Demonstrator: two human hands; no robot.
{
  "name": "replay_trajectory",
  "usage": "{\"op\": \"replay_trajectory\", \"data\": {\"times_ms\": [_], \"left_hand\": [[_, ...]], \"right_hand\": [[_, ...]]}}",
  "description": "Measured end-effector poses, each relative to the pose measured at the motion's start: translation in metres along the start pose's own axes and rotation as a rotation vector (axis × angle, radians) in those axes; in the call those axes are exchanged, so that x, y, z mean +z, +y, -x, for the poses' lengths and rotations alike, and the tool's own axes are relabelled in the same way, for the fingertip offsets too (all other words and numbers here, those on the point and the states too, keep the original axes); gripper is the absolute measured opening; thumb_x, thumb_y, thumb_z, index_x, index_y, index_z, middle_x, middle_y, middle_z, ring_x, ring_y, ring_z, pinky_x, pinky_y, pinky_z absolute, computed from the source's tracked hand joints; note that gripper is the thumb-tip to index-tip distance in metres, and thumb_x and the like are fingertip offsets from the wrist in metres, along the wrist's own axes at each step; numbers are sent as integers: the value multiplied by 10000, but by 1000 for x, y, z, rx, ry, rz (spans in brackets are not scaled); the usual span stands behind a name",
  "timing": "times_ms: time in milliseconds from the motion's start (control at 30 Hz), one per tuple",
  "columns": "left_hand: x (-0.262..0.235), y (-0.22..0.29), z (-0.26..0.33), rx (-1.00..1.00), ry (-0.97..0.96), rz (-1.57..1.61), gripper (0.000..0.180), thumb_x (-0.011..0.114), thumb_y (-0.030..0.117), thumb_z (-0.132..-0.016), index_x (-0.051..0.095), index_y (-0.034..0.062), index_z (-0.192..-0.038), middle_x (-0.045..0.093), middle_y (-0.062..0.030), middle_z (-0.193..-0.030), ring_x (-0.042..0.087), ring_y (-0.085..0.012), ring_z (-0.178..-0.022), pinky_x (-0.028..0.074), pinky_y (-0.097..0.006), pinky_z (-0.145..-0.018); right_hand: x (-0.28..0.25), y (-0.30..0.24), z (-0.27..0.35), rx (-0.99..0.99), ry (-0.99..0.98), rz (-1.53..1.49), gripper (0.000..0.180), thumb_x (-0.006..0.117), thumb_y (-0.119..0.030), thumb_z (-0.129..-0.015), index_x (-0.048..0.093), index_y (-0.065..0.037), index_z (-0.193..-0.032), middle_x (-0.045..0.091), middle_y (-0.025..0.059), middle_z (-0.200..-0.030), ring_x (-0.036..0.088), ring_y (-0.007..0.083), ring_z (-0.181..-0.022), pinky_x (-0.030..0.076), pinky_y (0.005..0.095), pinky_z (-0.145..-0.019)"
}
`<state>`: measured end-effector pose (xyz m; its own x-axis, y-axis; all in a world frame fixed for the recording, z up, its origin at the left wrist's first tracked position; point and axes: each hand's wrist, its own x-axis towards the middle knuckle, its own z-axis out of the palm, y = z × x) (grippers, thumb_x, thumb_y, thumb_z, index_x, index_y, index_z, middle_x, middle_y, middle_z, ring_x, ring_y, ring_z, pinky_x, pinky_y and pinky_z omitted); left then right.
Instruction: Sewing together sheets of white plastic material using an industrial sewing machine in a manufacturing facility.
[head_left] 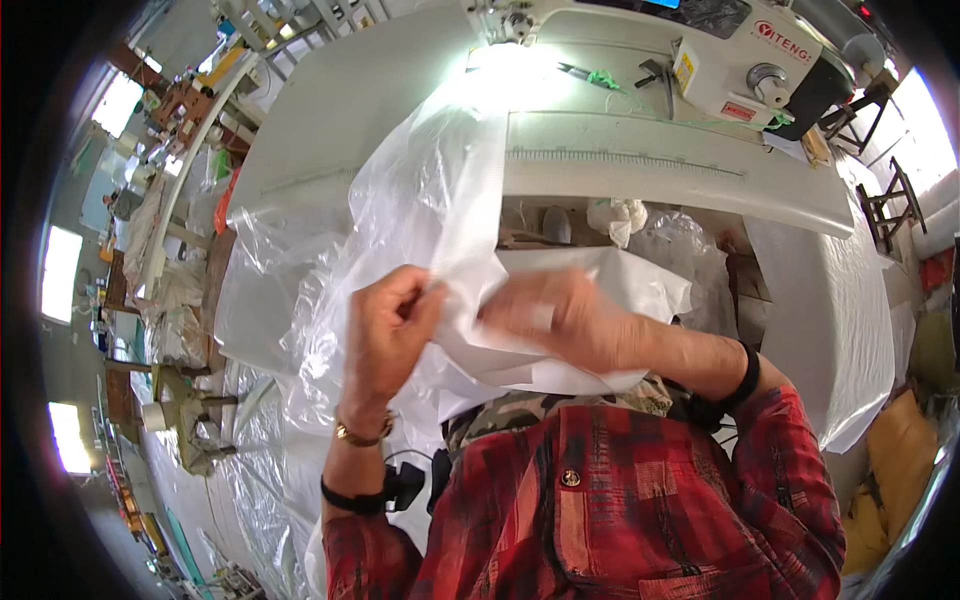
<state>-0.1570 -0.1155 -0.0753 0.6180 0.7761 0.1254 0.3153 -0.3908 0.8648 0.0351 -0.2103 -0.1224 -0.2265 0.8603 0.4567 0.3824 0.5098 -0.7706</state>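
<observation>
A white sheet point(470, 215) with clear plastic film point(395, 190) along its left side runs from under the lit needle area of a sewing machine point(745, 55) down to my lap. My left hand point(393, 325) has its fingers closed in a pinch on the edge of the white sheet, just in front of the table. Close to its right, my right hand point(565, 318) is over the same sheet, its fingers curled and smeared by motion. Whether it grips the sheet cannot be made out. More of the sheet lies bunched beneath both hands.
The pale sewing table point(620, 180) has a ruler strip along its front edge. Small tools with green thread point(600, 78) lie by the needle area. Clear plastic point(265, 290) hangs at the left, and a white sheet point(820, 310) drapes at the right. Stools point(890, 200) stand farther right.
</observation>
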Motion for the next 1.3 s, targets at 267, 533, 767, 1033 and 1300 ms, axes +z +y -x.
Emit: {"op": "replay_trajectory", "data": {"times_ms": [267,533,767,1033,1300], "left_hand": [[-63,55,-41,234,57,-446,53,613,17,-864,630,-29,-885,561,-84,-599,532,-117,-507,415,-294,-491],[-28,37,-21,398,-397,-830,60,565,76,-850,577,18,-854,581,-170,-614,614,-361,-596,459,-442,-534],[24,-53,20,392,-183,-727,77,570,48,-837,552,23,-907,572,-129,-641,613,-314,-610,465,-420,-524],[47,-62,27,270,160,-476,116,602,20,-847,626,20,-960,573,-121,-677,580,-292,-569,449,-367,-507],[54,-52,41,-81,159,-184,340,535,-28,-878,601,-6,-1211,651,-153,-873,638,-243,-711,491,-324,-632]], "right_hand": [[69,82,-127,372,156,-153,452,592,-342,-886,569,-41,-1222,624,182,-1157,582,348,-1094,447,439,-935],[165,103,-135,-360,139,-538,377,605,-219,-864,585,-50,-1201,569,149,-1251,502,280,-1206,380,380,-1028],[32,91,-67,205,-719,420,328,599,-286,-881,642,-50,-1105,634,173,-1138,578,350,-1075,454,442,-941],[-84,118,-110,156,-66,866,266,577,-289,-919,636,-50,-1019,626,157,-856,629,318,-815,506,443,-743],[-100,159,-120,83,219,903,326,625,-363,-887,627,-42,-939,616,112,-954,588,278,-977,468,417,-842]]}}
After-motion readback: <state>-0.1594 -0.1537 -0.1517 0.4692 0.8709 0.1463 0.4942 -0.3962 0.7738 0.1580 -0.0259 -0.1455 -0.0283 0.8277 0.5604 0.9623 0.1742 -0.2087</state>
